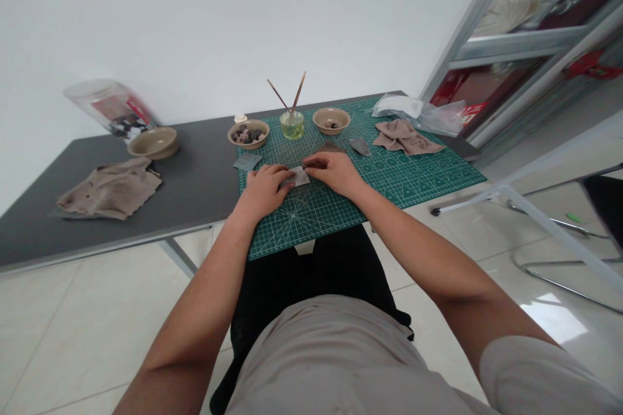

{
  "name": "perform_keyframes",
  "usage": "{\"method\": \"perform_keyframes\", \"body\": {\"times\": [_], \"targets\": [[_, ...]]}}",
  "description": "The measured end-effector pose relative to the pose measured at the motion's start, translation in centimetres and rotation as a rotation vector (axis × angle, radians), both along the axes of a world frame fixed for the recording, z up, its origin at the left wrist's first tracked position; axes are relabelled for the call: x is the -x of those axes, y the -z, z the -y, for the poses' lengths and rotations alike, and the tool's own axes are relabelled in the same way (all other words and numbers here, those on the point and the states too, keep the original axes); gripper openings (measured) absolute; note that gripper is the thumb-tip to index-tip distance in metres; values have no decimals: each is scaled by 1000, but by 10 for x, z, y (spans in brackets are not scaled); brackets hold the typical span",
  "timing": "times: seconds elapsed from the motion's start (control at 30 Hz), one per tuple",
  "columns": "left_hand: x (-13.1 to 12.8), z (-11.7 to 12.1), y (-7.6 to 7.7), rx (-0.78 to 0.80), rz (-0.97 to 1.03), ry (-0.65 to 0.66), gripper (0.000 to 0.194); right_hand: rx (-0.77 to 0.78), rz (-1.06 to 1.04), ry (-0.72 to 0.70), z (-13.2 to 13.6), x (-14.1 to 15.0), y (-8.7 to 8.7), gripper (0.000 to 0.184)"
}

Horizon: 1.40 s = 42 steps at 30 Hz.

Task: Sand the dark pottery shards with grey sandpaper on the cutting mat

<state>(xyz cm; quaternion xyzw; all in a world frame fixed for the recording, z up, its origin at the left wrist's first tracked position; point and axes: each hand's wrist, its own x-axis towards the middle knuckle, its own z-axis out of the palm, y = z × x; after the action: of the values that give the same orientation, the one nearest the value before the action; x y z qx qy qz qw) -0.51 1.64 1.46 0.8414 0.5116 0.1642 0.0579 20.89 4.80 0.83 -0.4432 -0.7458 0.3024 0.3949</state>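
On the green cutting mat [311, 214], a small light grey, flat square piece [300, 176] lies between my hands; it could be paper or sandpaper. My left hand [267, 191] holds its left edge down, with thumb and fingers closed on it. At its upper right, my right hand [335, 172] pinches with thumb and forefinger; a tiny dark thing seems to be at the fingertips, too small to name. Behind the right hand shows a brown-grey flat piece [332, 147], partly hidden. A grey-blue square sheet [247, 161] is left of the left hand.
Beyond my hands stand a bowl of dark and pinkish stones [248, 135], a glass jar with two brushes [292, 125] and a bowl [331, 121] with a few dark bits. Cloths lie left [111, 189] and right [403, 137]; another bowl [153, 144] is at left.
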Motion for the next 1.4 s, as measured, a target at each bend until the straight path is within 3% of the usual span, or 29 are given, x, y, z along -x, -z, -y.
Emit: {"method": "perform_keyframes", "body": {"times": [0.2, 0.53, 0.83, 1.03, 1.4], "targets": [[2, -1, 3, -8, -11, 13, 38, -43, 171, -88, 4, 8, -3, 11], [1, 2, 4, -11, 17, -16, 31, -167, 304, -152, 3, 14, -2, 13], [1, 0, 8, -17, 9, -56, 34, -160, 481, -56, 1, 18, -5, 15], [-1, 2, 7, -26, 3, -47, 37, -184, 510, -73, 7, 31, -5, 14], [-2, 6, 3, 2, -55, -72, 39, -162, 581, -54, 7, 21, -10, 17]]}}
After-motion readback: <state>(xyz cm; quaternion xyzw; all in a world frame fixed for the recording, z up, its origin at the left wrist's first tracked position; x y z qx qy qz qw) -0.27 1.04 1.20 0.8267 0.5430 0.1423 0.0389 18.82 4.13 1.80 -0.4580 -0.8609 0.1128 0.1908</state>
